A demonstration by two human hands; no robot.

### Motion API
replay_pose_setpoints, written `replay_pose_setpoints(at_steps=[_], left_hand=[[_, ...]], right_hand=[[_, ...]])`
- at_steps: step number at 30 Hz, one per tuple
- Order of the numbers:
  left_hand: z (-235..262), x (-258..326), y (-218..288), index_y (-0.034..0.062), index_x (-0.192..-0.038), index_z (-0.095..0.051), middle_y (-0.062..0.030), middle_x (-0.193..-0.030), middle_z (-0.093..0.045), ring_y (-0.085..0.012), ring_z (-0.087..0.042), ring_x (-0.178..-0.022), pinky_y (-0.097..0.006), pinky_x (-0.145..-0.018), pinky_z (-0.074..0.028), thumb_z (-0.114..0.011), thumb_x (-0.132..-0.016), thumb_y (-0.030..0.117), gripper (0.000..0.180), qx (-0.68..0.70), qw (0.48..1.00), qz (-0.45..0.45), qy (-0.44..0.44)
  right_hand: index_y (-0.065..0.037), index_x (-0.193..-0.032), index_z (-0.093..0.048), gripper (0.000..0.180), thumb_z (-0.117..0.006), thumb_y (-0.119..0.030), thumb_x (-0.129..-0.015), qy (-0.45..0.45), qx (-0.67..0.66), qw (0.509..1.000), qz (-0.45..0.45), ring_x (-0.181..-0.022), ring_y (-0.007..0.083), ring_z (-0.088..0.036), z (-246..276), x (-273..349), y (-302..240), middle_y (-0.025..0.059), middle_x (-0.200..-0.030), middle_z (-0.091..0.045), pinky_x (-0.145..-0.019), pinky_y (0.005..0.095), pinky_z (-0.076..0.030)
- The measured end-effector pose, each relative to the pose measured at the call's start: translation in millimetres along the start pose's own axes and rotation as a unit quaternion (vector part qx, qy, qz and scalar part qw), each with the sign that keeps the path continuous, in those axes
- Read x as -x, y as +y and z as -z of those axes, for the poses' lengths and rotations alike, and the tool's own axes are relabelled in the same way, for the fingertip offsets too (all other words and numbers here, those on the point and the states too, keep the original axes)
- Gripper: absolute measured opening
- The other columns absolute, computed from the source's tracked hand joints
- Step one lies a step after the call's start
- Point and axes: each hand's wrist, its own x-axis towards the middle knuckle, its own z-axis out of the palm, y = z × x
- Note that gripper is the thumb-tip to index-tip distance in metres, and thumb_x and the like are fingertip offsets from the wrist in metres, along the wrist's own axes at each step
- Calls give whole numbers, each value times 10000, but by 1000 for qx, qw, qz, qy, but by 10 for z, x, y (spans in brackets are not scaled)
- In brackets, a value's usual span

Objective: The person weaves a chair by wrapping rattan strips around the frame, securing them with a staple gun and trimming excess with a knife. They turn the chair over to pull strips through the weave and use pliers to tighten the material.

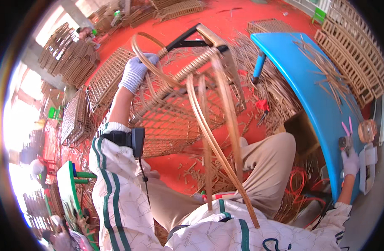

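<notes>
A woven rattan chair frame point(188, 96) with black metal legs lies tilted over my lap. My left hand point(135, 72), in a white glove, grips a curved rattan strand at the frame's upper left edge. Long loose rattan strands point(221, 146) run from the frame down toward my chest. My right hand point(350, 162), also gloved, reaches out to the blue table point(313, 96) at the right and rests by a small round metal object point(345, 142) near pink-handled pliers point(347, 126). Whether it holds anything is unclear.
Rattan scraps litter the red floor point(225, 25). Woven panels point(104, 79) lie stacked at left, and more wicker frames point(355, 54) at far right. A tape roll point(367, 130) sits on the blue table. A green stool point(68, 188) stands at lower left. Another person point(87, 34) sits far back.
</notes>
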Motion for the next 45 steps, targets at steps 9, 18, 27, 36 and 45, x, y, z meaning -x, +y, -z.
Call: replay_pose_setpoints(at_steps=[9, 18, 27, 36, 45], left_hand=[[492, -891, -997, 23, -1039, -693, -47, -867, -646, -107, -594, -785, -296, -716, -507, -508, -1021, 433, 450, 106, 989, 100, 21], [1535, 1013, -1285, 128, -1426, -439, -89, -1158, -637, -220, -647, -990, -383, -738, -578, -429, -1026, 473, 529, 205, 936, 261, 117], [2542, 1706, -1554, 136, -1437, -437, -91, -1180, -639, -236, -655, -1006, -397, -728, -589, -423, -1027, 464, 525, 147, 932, 280, 177], [3050, 2997, -1344, 135, -1411, -466, -88, -1171, -643, -238, -658, -1002, -398, -712, -591, -427, -1026, 454, 502, 114, 901, 340, 242], [2771, 3378, -1148, 134, -1386, -495, -85, -1162, -648, -241, -661, -998, -399, -696, -594, -431, -1025, 445, 480, 179, 888, 337, 258]], right_hand=[[-25, -1118, -681, 294, -666, -239, -918, 9, -436, 851, 292, -870, 228, -684, 394, 67, -2714, 158, -994, -709, -808, 304, -519], [-166, -1048, -735, 301, -604, -376, -877, -352, -353, 814, 299, -1015, 328, -662, -1683, 160, -4797, 130, -1056, -712, -920, 425, -513], [-92, -1071, -692, 229, -592, -222, -912, -215, -574, 784, 104, -897, 285, -695, -2607, 504, -5767, 133, -1011, -720, -830, 368, -548], [-68, -1179, -653, 366, -513, -348, -989, -155, -478, 782, 369, -1095, 373, -608, -2089, 885, -6283, 166, -1167, -669, -931, 409, -502], [-48, -914, -625, 285, -604, -331, -893, -176, -238, 856, 424, -816, 441, -585, -3485, -120, -4534, 240, -864, -623, -750, 498, -460]])
